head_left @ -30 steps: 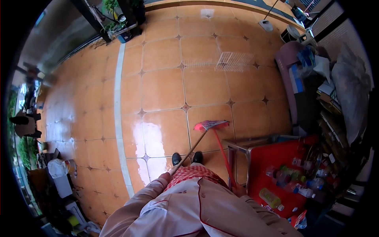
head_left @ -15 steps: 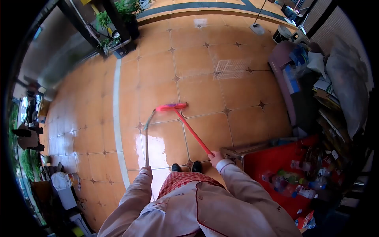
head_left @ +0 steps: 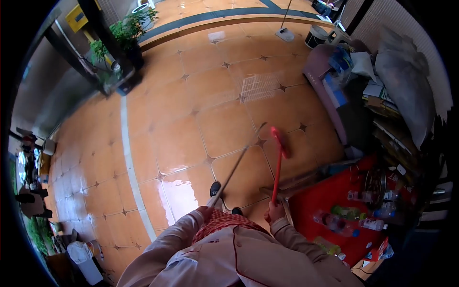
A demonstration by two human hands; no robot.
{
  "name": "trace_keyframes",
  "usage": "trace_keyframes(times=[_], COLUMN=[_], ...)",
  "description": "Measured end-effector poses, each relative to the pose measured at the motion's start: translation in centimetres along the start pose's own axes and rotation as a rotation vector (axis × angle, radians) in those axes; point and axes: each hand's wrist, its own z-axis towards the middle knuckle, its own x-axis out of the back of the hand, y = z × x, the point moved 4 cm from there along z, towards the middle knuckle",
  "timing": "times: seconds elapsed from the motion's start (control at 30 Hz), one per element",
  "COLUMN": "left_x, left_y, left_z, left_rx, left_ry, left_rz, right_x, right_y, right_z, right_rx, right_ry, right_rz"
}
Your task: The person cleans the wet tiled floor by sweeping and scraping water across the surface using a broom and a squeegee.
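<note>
My right hand point(head_left: 275, 212) is closed round the red handle of a broom point(head_left: 278, 167). The broom's red head is down by the tiled floor, ahead and slightly right of me. My left hand point(head_left: 206, 212) grips a long thin grey pole point(head_left: 234, 166), which slants forward to the right. Its far end reaches close to the broom head, with a gap between them. What is fixed at that end, if anything, I cannot make out. Both shoes show below, between the hands.
At the right stands a red table point(head_left: 306, 210) bearing several plastic bottles point(head_left: 344, 212). Behind it are a purple sofa point(head_left: 319, 81), bags and stacked cardboard point(head_left: 397, 138). A long-handled dustpan point(head_left: 285, 34) and a bucket point(head_left: 316, 36) stand farther back. Potted plants point(head_left: 125, 36) are far left.
Broom and grey pole have both swung right across the floor. My left hand has moved right, my right hand slightly right and down. The view has turned, and my feet have shifted.
</note>
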Motion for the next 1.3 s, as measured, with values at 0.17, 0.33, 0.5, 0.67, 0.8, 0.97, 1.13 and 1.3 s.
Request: trace_keyframes(times=[0.17, 0.33, 0.5, 0.67, 0.8, 0.97, 1.13, 1.3], left_x=[-0.4, 2.4, 11.6, 18.6, 21.1, 19.9, 18.0, 16.1], left_y=[1.5, 3.8, -4.5, -9.3, -11.3, -8.1, -3.8, -3.8], left_z=[13.0, 9.8, 5.2, -6.2, -7.0, -5.4, -3.0, 9.7], left_rx=[0.005, 0.179, 0.182, 0.42, 0.51, 0.377, 0.187, -0.243], left_ry=[-0.13, -0.025, -0.163, 0.238, 0.331, 0.315, 0.243, 0.173], left_rz=[0.385, 0.588, 0.697, -0.256, -0.458, -0.459, -0.115, 0.617], right_x=[0.1, -6.6, -13.7, -22.7, -25.6, -21.4, -12.3, -7.6], right_y=[0.3, -0.9, 0.2, -3.7, -5.0, -6.8, -9.1, -12.0], right_z=[9.7, 6.9, 4.8, -2.0, -1.1, -1.5, -4.1, -1.9], right_rx=[-0.27, -0.42, -0.235, -0.544, -0.74, -0.577, -0.329, -0.27], right_ry=[0.123, 0.073, -0.364, -0.526, -0.664, -0.702, -0.391, -0.08], right_rz=[0.223, 0.039, -0.728, -0.306, -0.031, -0.009, -0.181, -0.124])
